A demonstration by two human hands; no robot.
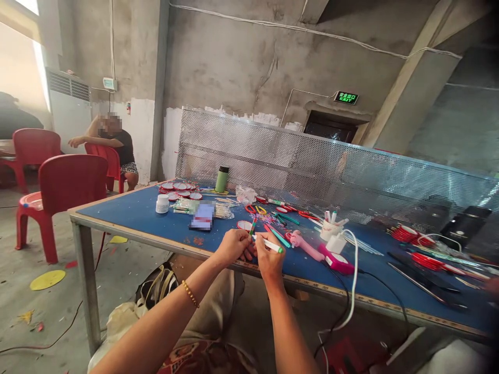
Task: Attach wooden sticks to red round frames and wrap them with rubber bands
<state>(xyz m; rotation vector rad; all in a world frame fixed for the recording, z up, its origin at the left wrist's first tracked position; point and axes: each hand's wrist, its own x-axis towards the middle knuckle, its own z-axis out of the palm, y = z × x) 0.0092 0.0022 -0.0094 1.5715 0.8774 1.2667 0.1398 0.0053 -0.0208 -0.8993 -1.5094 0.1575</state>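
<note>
Nearest the camera are the person's two forearms, reaching over the lap to the near edge of the blue surface (128,212); a gold bead bracelet (189,294) circles the left wrist. At that edge the left hand (236,246) is bent nearly closed, pinching a narrow green-and-red strip (253,226) between thumb and fingers. The right hand (270,259), close beside it, is curled around a white marker (268,243) with a green end, its other end directed at the strip; whether the two touch I cannot tell.

Just beyond the left hand lies a red-rimmed disc (244,225). A phone (202,216) lies farther left, with a white jar (162,204) nearer the left edge. More red-rimmed discs (180,187) are heaped by the far left corner, and a green bottle (222,179) stands near the far edge, before a perforated metal panel (249,150). Right of the hands, a pink handheld device (307,246) lies near a cup of markers (330,228). Beyond the left edge, another person (123,148) sits on a red chair.
</note>
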